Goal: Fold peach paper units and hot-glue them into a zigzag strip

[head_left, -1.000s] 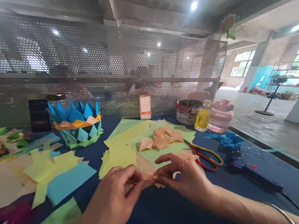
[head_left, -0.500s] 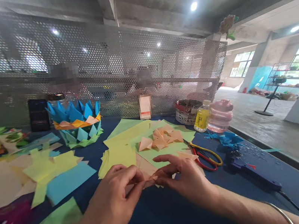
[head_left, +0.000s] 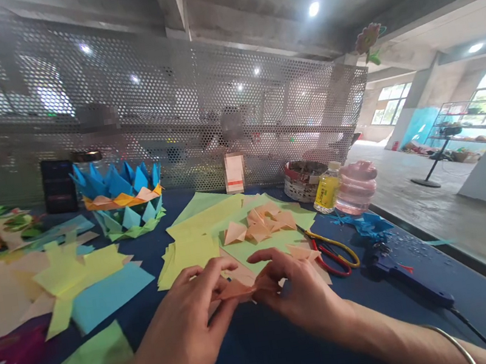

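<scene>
Low over the near middle of the table, a small folded piece of orange paper [head_left: 238,292] spans the gap between my two hands. My left hand [head_left: 186,317] grips its left side, thumb below and index finger arched above. Its right end is pinched between the thumb and fingers of my right hand [head_left: 304,292], partly hiding it. Just beyond lie a pile of folded orange paper pieces [head_left: 270,221] on green sheets and a stack of yellow paper [head_left: 190,255]. Red and yellow-handled scissors [head_left: 334,250] rest beside my right hand.
A tiered blue, orange and green paper crown [head_left: 122,195] stands at back left, near loose coloured sheets [head_left: 108,292]. At right are a yellow-labelled bottle [head_left: 326,190], a pink bottle [head_left: 355,189], a woven basket [head_left: 305,181] and a blue corded tool [head_left: 418,280]. A perforated screen [head_left: 158,109] rises behind.
My left index finger has lifted and its grip has loosened, so more of the folded orange paper shows. My right hand keeps its pinch. The view has shifted slightly.
</scene>
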A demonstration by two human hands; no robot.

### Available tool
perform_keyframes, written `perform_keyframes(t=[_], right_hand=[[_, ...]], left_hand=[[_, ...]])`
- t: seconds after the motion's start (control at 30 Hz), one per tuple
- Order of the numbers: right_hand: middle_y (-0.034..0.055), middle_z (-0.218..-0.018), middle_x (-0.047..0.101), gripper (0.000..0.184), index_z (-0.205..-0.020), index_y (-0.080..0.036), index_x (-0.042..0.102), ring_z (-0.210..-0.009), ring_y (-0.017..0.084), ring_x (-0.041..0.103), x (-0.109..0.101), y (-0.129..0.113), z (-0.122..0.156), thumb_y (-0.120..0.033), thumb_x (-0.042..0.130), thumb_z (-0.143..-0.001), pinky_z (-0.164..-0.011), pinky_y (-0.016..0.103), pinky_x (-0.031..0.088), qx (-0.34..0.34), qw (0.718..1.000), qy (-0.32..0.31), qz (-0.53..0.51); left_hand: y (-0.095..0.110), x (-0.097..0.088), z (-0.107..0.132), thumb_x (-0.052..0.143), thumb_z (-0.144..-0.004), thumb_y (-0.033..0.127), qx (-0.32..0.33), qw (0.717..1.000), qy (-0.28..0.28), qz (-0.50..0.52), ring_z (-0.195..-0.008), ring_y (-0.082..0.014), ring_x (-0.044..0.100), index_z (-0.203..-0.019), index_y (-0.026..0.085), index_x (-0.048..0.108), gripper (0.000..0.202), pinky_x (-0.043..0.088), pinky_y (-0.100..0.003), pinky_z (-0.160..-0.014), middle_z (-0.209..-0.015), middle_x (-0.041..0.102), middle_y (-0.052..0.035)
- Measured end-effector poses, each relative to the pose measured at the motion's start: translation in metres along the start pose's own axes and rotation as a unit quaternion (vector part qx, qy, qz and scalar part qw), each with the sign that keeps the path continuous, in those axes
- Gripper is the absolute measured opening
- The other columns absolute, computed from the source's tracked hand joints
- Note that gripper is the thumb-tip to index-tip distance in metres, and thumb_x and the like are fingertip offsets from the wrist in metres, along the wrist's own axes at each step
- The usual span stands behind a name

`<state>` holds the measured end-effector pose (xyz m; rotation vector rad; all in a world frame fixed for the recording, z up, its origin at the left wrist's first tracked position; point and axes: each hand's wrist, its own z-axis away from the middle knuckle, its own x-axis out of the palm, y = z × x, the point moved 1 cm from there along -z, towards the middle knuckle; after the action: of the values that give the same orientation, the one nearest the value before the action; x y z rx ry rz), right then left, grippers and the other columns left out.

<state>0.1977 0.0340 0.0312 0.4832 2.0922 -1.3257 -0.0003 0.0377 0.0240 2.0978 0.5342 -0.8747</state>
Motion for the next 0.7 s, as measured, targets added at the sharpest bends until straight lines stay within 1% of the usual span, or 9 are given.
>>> perform_keyframes(t=[0.07, 0.1, 0.17, 0.2, 0.23, 0.33, 0.5, 0.6, 0.7], right_hand=[[-0.0059, -0.070, 0.064, 0.040, -0.114, -0.022, 0.052, -0.064, 0.010, 0.059, 0.001, 0.000, 0.002, -0.011, 0.058, -0.077, -0.064, 0.020, 0.045, -0.017, 1.000, 0.000, 0.004], [-0.0054, -0.072, 0.066, 0.040, -0.114, -0.023, 0.052, -0.064, 0.011, 0.059, 0.002, -0.001, 0.003, -0.010, 0.057, -0.077, -0.065, 0.020, 0.046, -0.029, 1.000, 0.000, 0.004], [-0.0044, -0.075, 0.068, 0.041, -0.115, -0.024, 0.052, -0.067, 0.011, 0.061, 0.004, -0.003, 0.006, -0.009, 0.056, -0.077, -0.066, 0.020, 0.047, -0.055, 0.998, 0.000, 0.007], [-0.0040, -0.076, 0.068, 0.041, -0.115, -0.025, 0.052, -0.068, 0.011, 0.062, 0.004, -0.004, 0.007, -0.009, 0.056, -0.077, -0.066, 0.020, 0.047, -0.065, 0.998, 0.001, 0.010], [-0.0037, -0.077, 0.069, 0.041, -0.114, -0.025, 0.052, -0.068, 0.012, 0.063, 0.005, -0.004, 0.007, -0.009, 0.056, -0.077, -0.067, 0.020, 0.047, -0.072, 0.997, 0.002, 0.014], [-0.0033, -0.078, 0.069, 0.040, -0.114, -0.025, 0.052, -0.070, 0.012, 0.064, 0.006, -0.006, 0.009, -0.008, 0.056, -0.078, -0.067, 0.019, 0.047, -0.088, 0.996, -0.004, 0.024], [-0.0019, -0.084, 0.071, 0.042, -0.117, -0.023, 0.049, -0.075, 0.011, 0.067, 0.006, -0.008, 0.010, -0.007, 0.057, -0.080, -0.072, 0.019, 0.048, -0.106, 0.994, -0.018, 0.013], [-0.0009, -0.086, 0.071, 0.042, -0.121, -0.023, 0.047, -0.077, 0.013, 0.067, 0.007, -0.010, 0.010, -0.010, 0.057, -0.082, -0.074, 0.021, 0.049, -0.109, 0.993, -0.025, 0.022], [0.0013, -0.092, 0.071, 0.045, -0.122, -0.023, 0.045, -0.081, 0.015, 0.068, 0.007, -0.011, 0.010, -0.011, 0.060, -0.081, -0.078, 0.025, 0.050, -0.110, 0.993, -0.011, 0.040]], left_hand=[[0.000, 0.000, 0.001, 0.056, -0.090, 0.025, 0.016, 1.000, 0.009, -0.005, -0.095, -0.0225, 0.061, -0.130, 0.030, 0.044, 0.042, 0.046, -0.035, -0.083, -0.093, 0.070, 0.0001], [0.001, 0.000, 0.000, 0.058, -0.089, 0.024, 0.027, 1.000, 0.006, -0.011, -0.094, -0.0222, 0.062, -0.128, 0.030, 0.047, 0.041, 0.045, -0.036, -0.085, -0.093, 0.070, 0.0005], [0.003, -0.002, -0.001, 0.061, -0.088, 0.023, 0.047, 0.999, -0.011, -0.021, -0.088, -0.0206, 0.063, -0.111, 0.028, 0.059, 0.023, 0.042, -0.036, -0.087, -0.093, 0.071, 0.0013], [0.005, -0.002, -0.002, 0.061, -0.088, 0.022, 0.056, 0.998, -0.022, -0.022, -0.084, -0.0193, 0.063, -0.098, 0.025, 0.063, 0.011, 0.041, -0.035, -0.086, -0.088, 0.071, 0.0019], [0.007, -0.003, -0.004, 0.060, -0.088, 0.020, 0.061, 0.998, -0.029, -0.021, -0.079, -0.0178, 0.063, -0.086, 0.024, 0.063, 0.006, 0.041, -0.034, -0.084, -0.081, 0.070, 0.0025], [0.011, -0.005, -0.006, 0.057, -0.087, 0.014, 0.069, 0.997, -0.029, -0.011, -0.070, -0.0147, 0.058, -0.069, 0.021, 0.058, 0.019, 0.040, -0.032, -0.079, -0.067, 0.061, 0.0040], [0.013, -0.005, -0.004, 0.053, -0.088, 0.011, 0.067, 0.997, -0.029, -0.006, -0.067, -0.0126, 0.053, -0.068, 0.020, 0.054, 0.023, 0.039, -0.032, -0.081, -0.064, 0.054, 0.0050], [0.012, -0.004, -0.002, 0.050, -0.089, 0.011, 0.071, 0.997, -0.034, -0.011, -0.068, -0.0135, 0.053, -0.067, 0.020, 0.052, 0.023, 0.039, -0.033, -0.080, -0.065, 0.055, 0.0044], [0.010, -0.003, -0.001, 0.051, -0.088, 0.011, 0.081, 0.996, -0.040, -0.007, -0.069, -0.0136, 0.053, -0.066, 0.020, 0.051, 0.023, 0.038, -0.033, -0.079, -0.066, 0.056, 0.0049]])
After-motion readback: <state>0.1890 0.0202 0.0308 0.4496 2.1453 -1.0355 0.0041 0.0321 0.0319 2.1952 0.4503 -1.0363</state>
